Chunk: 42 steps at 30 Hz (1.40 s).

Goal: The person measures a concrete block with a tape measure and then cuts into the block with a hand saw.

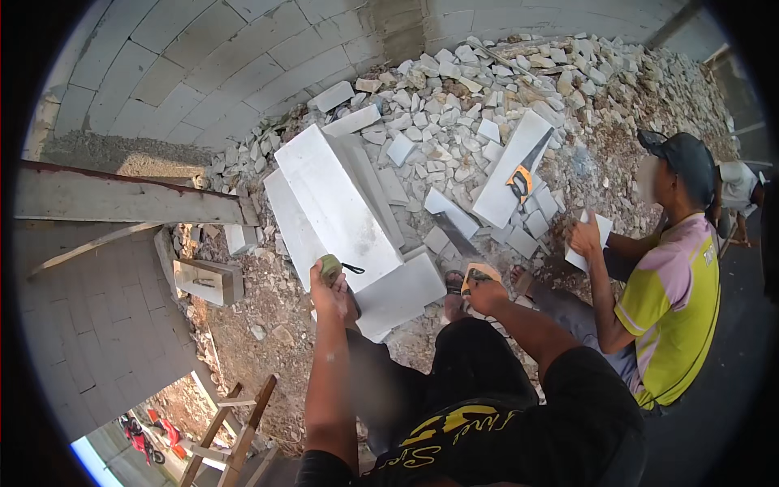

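My left hand (326,294) grips an olive-green tape measure (331,269) with a black strap, over the left side of some stacked white blocks (333,199). My right hand (485,296) is closed on the orange-and-black handle of a hand saw (457,237), its blade pointing up and left beside a small white block piece (452,209). A second hand saw (523,174) lies on a long white block (503,191) to the right.
A seated co-worker (665,300) at my right holds a white piece (599,235); another person (738,191) is farther back. Broken rubble (430,97) lies along the block wall (227,49). A timber beam (122,195) crosses the left, above a wooden frame (231,422).
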Available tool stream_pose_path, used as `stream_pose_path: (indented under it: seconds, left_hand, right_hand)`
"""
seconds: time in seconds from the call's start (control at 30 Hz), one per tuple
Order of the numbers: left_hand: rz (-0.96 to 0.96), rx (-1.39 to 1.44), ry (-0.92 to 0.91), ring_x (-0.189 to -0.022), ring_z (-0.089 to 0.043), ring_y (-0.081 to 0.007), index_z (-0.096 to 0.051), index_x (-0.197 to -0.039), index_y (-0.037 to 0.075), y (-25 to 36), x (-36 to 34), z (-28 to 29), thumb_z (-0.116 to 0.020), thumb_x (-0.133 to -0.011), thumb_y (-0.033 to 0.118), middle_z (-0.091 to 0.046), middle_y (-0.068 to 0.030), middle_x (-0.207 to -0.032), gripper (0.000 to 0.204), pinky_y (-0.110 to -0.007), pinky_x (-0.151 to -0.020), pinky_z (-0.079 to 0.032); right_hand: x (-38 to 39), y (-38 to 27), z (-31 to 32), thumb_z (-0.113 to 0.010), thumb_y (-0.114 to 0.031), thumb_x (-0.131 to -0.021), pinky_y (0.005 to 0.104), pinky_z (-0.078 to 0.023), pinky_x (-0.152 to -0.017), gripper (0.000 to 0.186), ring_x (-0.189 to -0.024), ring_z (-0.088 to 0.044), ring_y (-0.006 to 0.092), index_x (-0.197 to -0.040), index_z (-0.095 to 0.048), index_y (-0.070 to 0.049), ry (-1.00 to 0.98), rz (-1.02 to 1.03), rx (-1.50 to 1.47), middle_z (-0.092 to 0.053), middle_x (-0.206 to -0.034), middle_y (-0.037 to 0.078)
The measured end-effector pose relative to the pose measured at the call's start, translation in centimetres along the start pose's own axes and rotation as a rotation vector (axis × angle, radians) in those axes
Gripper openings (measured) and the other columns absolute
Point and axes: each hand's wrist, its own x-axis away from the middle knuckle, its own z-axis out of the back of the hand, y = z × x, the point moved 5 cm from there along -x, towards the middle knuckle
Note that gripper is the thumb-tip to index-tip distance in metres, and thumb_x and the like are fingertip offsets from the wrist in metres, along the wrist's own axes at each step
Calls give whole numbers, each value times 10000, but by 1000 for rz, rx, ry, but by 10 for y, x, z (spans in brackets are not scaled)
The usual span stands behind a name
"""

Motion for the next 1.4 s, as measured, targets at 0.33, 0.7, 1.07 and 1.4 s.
stream_pose_path:
  seconds: [0.33, 0.7, 1.07, 1.4]
  left_hand:
    - [115, 202, 121, -718, -465, -114, -509, -1328, 246, -71, -108, -3, -634, -857, 525, -568, 75, -1024, 561, -246, -631, -379]
    - [107, 256, 186, -814, -515, -156, -591, -1097, 113, -43, -114, -26, -656, -858, 426, -599, -17, -1000, 399, -303, -744, -406]
    - [227, 252, 169, -669, -557, -136, -590, -1060, 69, -36, -132, -27, -704, -833, 447, -619, -53, -907, 455, -288, -660, -455]
    - [216, 338, 146, -687, -581, -159, -301, -1102, 67, -16, -154, -29, -788, -795, 385, -555, -128, -947, 658, -279, -644, -484]
  right_hand:
    - [-218, 81, -60, -577, -378, -984, 469, -535, -884, 505, -1132, -644, 339, -1342, -454, -44, 120, -149, 388, -651, -1239, 178]
    - [-290, 109, -62, -606, -551, -926, 438, -510, -956, 651, -1142, -637, 387, -1296, -563, -17, 351, -817, -284, -640, -1249, 228]
    - [-397, -217, 170, -764, -530, -838, 439, -408, -1069, 853, -1301, -498, 286, -1404, -454, 26, 152, 291, -1304, -569, -1350, 186]
    - [-404, -223, 184, -887, -333, -747, 434, -476, -1005, 873, -1194, -586, 318, -1388, -451, 70, 41, 216, -1189, -593, -1309, 231]
